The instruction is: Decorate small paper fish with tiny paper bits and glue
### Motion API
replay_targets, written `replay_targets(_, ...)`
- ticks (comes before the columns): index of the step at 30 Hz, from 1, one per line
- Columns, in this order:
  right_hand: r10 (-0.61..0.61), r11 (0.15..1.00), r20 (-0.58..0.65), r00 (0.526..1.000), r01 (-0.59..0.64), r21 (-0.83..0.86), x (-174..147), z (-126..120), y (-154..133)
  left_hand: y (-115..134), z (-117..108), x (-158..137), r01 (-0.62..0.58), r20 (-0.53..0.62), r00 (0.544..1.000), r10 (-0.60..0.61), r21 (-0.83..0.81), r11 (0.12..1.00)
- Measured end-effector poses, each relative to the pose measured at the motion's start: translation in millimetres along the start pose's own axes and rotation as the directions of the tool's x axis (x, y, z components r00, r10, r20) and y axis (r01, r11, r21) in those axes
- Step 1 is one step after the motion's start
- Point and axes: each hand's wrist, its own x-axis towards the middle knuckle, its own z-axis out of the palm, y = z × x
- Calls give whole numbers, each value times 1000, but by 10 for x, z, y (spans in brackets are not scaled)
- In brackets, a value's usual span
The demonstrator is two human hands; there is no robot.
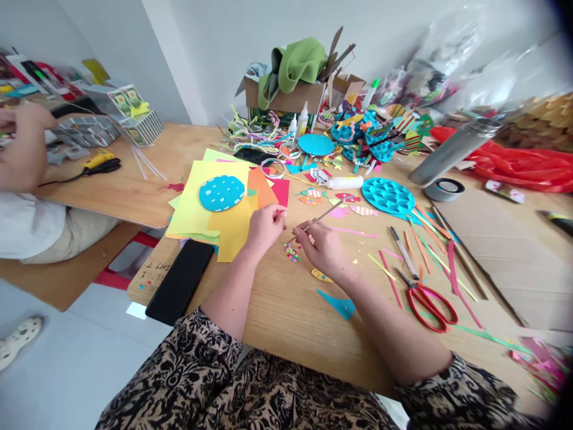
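Observation:
My right hand pinches a thin brown stick, its lower tip by a small heap of coloured paper bits on the table. Across from it, my left hand is closed with fingertips together; whatever they may hold is too small to name. Just beyond the hands lie several patterned paper fish, and a yellow paper fish rests below my right hand. To the left, a blue disc with pale patches sits on yellow paper sheets.
A black phone lies at the left table edge. Red-handled scissors, a pen and paper strips are at right. Behind stand a blue scalloped disc, a white glue bottle and a steel flask. Another person's arm is far left.

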Motion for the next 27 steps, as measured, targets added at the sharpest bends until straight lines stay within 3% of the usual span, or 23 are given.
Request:
replay_targets(10,-46,994,50,998,50,-93,-3,86,46,14,-3,-7,-17,-34,999,17,-6,1000)
replay_targets(16,-21,997,36,999,23,-67,1,107,77,12,7,-14,-26,-39,999,26,-2,1000)
replay_targets(23,187,979,-87,978,-178,102,-119,-196,36,8,19,-21,-23,-45,999,23,-1,1000)
replay_targets(27,228,972,-172,958,-214,96,-320,-431,64,22,43,-35,-40,-24,999,40,-10,999)
